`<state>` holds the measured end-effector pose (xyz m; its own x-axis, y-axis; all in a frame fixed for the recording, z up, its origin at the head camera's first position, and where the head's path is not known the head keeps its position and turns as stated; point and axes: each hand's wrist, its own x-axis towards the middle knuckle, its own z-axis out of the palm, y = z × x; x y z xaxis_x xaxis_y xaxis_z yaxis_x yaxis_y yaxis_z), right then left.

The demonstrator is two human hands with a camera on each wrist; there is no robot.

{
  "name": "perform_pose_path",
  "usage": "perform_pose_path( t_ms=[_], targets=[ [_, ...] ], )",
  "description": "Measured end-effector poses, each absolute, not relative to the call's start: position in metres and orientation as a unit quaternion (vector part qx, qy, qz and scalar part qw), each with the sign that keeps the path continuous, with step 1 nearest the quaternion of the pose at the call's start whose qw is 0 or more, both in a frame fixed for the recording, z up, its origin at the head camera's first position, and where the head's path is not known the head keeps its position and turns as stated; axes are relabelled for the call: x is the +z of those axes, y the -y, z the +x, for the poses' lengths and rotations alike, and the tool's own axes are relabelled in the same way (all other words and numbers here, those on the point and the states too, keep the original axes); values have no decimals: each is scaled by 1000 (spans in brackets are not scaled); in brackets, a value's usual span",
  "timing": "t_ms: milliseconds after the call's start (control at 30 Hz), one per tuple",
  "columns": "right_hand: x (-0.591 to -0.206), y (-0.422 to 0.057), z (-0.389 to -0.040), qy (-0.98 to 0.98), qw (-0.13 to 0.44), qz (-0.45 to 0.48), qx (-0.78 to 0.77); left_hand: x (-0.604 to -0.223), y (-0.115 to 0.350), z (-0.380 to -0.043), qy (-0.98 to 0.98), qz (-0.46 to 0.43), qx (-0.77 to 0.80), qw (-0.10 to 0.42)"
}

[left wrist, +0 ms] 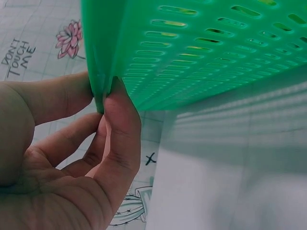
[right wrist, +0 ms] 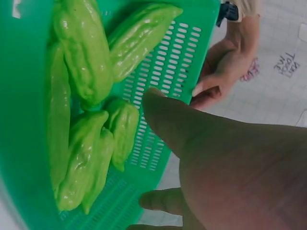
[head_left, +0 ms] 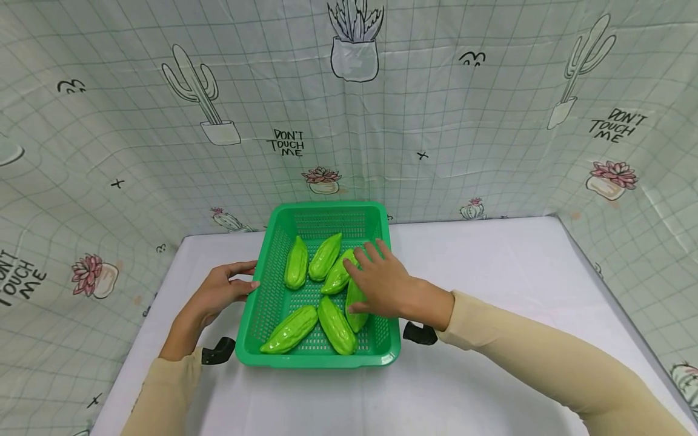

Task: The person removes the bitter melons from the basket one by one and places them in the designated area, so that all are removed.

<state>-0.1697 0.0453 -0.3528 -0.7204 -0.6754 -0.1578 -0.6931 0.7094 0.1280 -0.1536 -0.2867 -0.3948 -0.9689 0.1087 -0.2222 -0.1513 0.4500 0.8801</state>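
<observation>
A green perforated plastic basket (head_left: 319,361) rests on the table, holding several bright green, bumpy bitter gourds (head_left: 290,330). At the basket's left side, my left hand (head_left: 220,289) pinches the rim between thumb and fingers; the left wrist view shows the fingertips on both sides of the rim (left wrist: 98,57). My right hand (head_left: 384,284) hovers over the basket's right part with fingers spread, partly covering one gourd (head_left: 357,312). In the right wrist view, the thumb (right wrist: 168,115) is extended above the basket floor, apart from the gourds (right wrist: 86,52), and nothing is held.
A white cloth covers the table (head_left: 480,272). Behind it and at both sides hangs a grid-patterned curtain (head_left: 420,109) with cactus drawings. Black wrist mounts (head_left: 420,333) sit on both wrists, the right one close to the basket's right side.
</observation>
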Motion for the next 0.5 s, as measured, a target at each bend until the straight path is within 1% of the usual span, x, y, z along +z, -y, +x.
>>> perform_pose_path(
  t_ms=[500],
  targets=[
    [-358, -23, -173, -920, 85, -346, 160, -396, 288, -154, -841, -10, 527, 125]
  ],
)
